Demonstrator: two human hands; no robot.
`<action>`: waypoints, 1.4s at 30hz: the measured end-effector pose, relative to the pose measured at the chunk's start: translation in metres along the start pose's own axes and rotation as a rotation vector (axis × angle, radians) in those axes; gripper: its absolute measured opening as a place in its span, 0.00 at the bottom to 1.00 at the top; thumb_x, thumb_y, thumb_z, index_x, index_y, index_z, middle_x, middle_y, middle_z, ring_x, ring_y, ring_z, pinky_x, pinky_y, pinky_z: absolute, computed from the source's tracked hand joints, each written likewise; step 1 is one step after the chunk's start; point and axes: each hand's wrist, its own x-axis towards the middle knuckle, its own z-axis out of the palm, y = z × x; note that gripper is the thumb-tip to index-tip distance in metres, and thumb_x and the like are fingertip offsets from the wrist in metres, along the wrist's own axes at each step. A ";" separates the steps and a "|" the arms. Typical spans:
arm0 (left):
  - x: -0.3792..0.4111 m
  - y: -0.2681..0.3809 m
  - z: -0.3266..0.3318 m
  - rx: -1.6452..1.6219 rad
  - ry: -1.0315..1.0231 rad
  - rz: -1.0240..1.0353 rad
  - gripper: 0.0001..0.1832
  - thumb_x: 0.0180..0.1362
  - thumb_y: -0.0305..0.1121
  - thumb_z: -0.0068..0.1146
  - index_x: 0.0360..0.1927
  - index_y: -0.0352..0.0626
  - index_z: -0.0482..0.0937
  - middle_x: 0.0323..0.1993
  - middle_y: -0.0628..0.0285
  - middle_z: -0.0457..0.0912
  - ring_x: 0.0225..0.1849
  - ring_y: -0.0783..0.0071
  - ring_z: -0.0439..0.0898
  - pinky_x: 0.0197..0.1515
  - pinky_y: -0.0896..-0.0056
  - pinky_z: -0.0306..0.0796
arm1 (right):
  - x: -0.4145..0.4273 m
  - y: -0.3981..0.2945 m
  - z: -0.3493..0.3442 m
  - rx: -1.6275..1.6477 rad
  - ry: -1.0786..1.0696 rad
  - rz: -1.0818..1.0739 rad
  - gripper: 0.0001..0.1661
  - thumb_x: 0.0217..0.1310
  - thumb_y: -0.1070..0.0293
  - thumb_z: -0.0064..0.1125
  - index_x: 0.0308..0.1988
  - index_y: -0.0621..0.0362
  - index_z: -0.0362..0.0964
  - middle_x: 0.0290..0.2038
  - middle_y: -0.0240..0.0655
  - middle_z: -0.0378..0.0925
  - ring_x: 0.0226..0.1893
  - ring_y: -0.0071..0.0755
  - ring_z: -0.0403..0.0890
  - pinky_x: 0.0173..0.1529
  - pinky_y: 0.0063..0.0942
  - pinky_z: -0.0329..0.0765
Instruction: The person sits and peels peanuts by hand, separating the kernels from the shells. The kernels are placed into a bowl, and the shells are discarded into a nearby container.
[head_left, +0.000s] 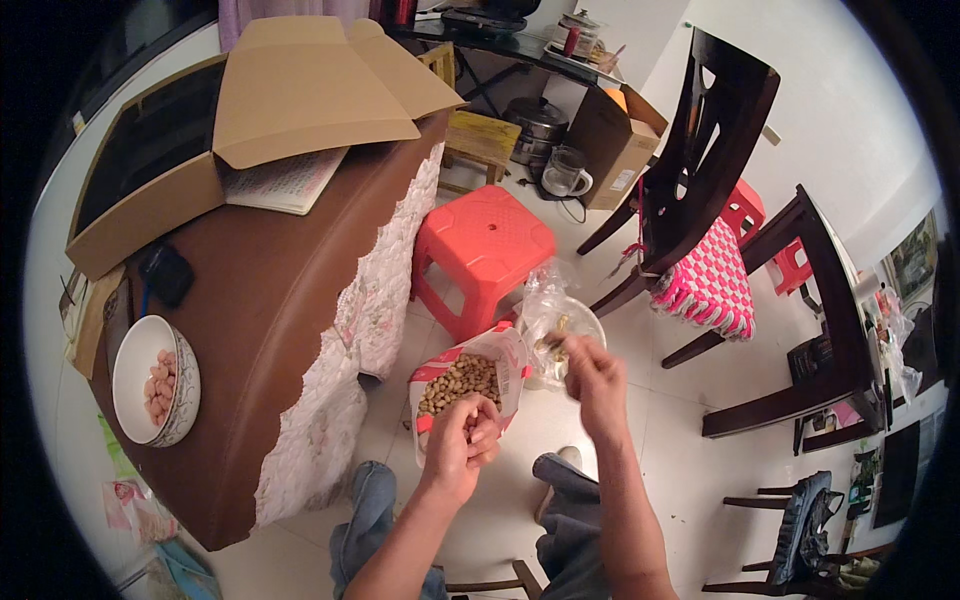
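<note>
My left hand (466, 442) is curled, palm up, around several small reddish-brown nuts, over the near edge of an open red and white carton (514, 364). Unshelled nuts, which look like peanuts or pistachios, fill much of the carton (469, 379). To the right, my right hand (594, 375), blurred, hangs over a bin (596, 319) lined with a clear plastic bag (544, 300); bits of shell lie inside. Whether its fingers hold anything cannot be told. A white patterned bowl (184, 397) with pink shelled kernels (160, 386) stands on the brown leather seat at the left.
A red plastic stool (487, 240) stands just beyond the carton. On the brown leather seat (277, 300) lie an open cardboard box (165, 202) and a dark object (166, 274). A dark wooden chair (694, 165) with a pink and white cushion stands at the right.
</note>
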 end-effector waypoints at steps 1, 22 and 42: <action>0.000 -0.001 0.000 -0.024 0.016 0.003 0.11 0.63 0.37 0.45 0.29 0.42 0.71 0.14 0.75 0.60 0.13 0.88 0.54 0.15 0.83 0.47 | 0.013 0.003 -0.011 0.019 0.071 0.003 0.17 0.67 0.61 0.54 0.43 0.65 0.79 0.14 0.17 0.57 0.14 0.10 0.54 0.18 0.17 0.50; 0.004 -0.013 0.013 0.673 0.121 0.536 0.07 0.63 0.32 0.57 0.37 0.39 0.79 0.17 0.82 0.62 0.17 0.94 0.56 0.19 0.85 0.47 | -0.019 0.018 0.029 1.350 -0.330 0.443 0.45 0.69 0.40 0.36 0.64 0.72 0.50 0.64 0.59 0.56 0.65 0.50 0.62 0.69 0.41 0.62; -0.015 -0.013 0.036 1.133 0.170 0.623 0.08 0.55 0.26 0.63 0.39 0.38 0.82 0.15 0.78 0.57 0.18 0.91 0.55 0.19 0.81 0.49 | -0.043 0.006 0.031 1.352 -0.349 0.395 0.44 0.69 0.40 0.34 0.64 0.70 0.52 0.65 0.54 0.58 0.67 0.47 0.59 0.71 0.41 0.57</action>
